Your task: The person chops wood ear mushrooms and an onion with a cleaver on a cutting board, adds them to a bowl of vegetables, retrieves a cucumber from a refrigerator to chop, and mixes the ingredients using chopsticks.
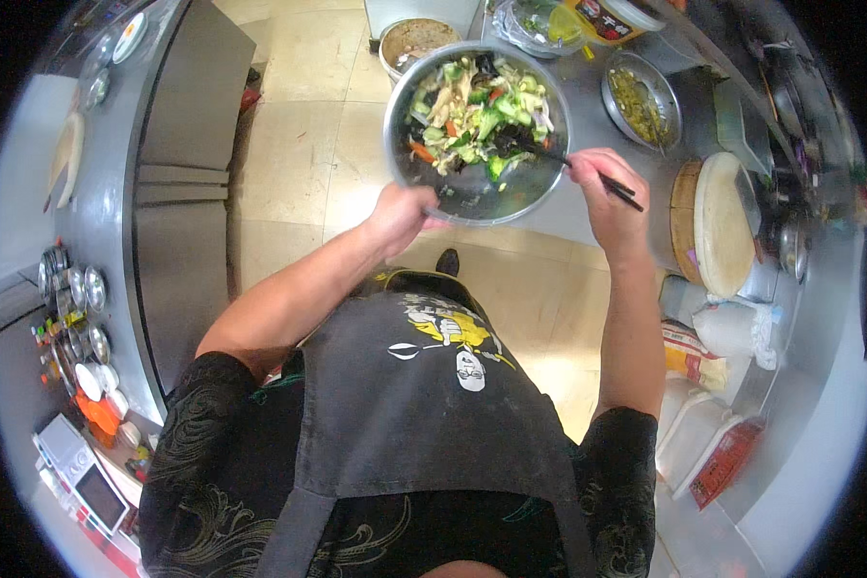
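Note:
My left hand [404, 214] grips the near left rim of a large stainless steel mixing bowl [469, 209]. Inside lie mixed vegetables [488, 115]: broccoli, carrot slices, pale stalk pieces and dark fungus-like pieces. My right hand [610, 188] is closed around black chopsticks [614, 186] at the bowl's right side. Their far ends reach over the rim into the food, among the dark pieces, where the tips are hidden.
A steel bowl of chopped yellow-green food [639, 108] stands on the right counter, near a round chopping board [726, 224]. Behind the mixing bowl is a food-stained bucket [415, 40]. A steel counter [108, 231] with dishes runs along the left.

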`<state>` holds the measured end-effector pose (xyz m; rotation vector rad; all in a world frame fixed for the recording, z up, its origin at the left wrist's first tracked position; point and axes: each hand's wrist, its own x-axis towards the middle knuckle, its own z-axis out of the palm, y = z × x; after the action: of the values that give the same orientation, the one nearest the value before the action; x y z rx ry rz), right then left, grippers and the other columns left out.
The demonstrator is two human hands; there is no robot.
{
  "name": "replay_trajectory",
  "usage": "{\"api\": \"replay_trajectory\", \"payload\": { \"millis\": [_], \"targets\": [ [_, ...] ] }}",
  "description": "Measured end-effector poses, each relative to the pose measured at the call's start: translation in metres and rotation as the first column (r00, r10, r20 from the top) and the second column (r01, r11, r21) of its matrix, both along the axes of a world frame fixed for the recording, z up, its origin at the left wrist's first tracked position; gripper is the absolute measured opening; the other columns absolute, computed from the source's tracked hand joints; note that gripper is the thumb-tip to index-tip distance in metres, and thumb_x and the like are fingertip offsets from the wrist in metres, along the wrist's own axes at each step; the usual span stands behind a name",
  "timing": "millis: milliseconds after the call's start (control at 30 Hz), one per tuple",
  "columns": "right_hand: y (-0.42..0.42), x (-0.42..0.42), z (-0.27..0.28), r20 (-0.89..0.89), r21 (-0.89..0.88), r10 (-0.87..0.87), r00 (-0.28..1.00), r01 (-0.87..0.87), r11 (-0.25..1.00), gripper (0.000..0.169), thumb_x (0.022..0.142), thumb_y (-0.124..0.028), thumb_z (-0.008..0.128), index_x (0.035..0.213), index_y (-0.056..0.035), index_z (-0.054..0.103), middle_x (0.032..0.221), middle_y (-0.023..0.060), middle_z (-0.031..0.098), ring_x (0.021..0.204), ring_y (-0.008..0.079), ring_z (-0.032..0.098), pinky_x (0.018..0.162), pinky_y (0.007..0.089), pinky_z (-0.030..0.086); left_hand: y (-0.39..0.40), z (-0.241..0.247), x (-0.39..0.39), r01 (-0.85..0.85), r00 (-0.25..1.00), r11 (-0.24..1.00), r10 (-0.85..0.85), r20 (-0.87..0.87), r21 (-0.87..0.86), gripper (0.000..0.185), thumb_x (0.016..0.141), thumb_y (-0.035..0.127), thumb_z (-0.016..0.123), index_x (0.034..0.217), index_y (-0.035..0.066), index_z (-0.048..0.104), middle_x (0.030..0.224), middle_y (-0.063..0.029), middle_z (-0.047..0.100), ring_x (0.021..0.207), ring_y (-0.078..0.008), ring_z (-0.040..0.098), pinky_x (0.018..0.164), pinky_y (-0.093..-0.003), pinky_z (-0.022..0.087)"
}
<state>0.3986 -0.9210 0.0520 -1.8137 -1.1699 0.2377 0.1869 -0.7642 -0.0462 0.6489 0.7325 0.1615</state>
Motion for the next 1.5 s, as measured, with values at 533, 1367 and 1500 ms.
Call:
{"api": "replay_trajectory", "payload": {
  "millis": [533, 1367, 1500],
  "targets": [
    [0.041, -0.048, -0.03, -0.508, -0.108, 0.149, 0.848, -0.234, 0.966, 0.015, 0.087, -0.011, 0.063, 0.085, 0.0025, 0.07, 0.077, 0.0092, 0.068, 0.069, 0.0129, 0.064, 0.066, 0.0253, 0.049, -0.022, -0.011, -0.034, -0.156, 0.984, 0.975, 0.139, -0.115, -0.159, 0.039, 0.079, -0.007, 0.044, 0.117, -0.017, 0.04, 0.11, -0.0258, 0.055, 0.09, -0.0356, 0.065, 0.076, -0.0421, 0.061],
    [0.203, -0.098, -0.059, -0.478, 0.051, 0.65, 0.59, -0.72, 0.692, 0.026, 0.096, -0.014, 0.053, 0.08, 0.0036, 0.063, 0.072, 0.0071, 0.061, 0.065, 0.0145, 0.061, 0.06, 0.0266, 0.051, -0.02, -0.019, -0.156, -0.874, 0.486, 0.481, 0.858, -0.165, -0.072, 0.042, 0.077, -0.006, 0.047, 0.118, -0.013, 0.042, 0.105, -0.0237, 0.059, 0.086, -0.0337, 0.067, 0.073, -0.0409, 0.061],
    [0.219, -0.047, -0.08, -0.696, 0.024, 0.432, 0.573, -0.583, 0.812, 0.019, 0.095, -0.016, 0.055, 0.087, 0.0014, 0.061, 0.081, 0.0088, 0.062, 0.064, 0.0171, 0.062, 0.06, 0.0296, 0.054, -0.018, -0.017, -0.146, -0.876, 0.476, 0.482, 0.87, -0.127, 0.014, 0.036, 0.078, -0.005, 0.047, 0.113, -0.013, 0.045, 0.099, -0.0211, 0.061, 0.081, -0.0326, 0.068, 0.069, -0.041, 0.062]
  ]
}}
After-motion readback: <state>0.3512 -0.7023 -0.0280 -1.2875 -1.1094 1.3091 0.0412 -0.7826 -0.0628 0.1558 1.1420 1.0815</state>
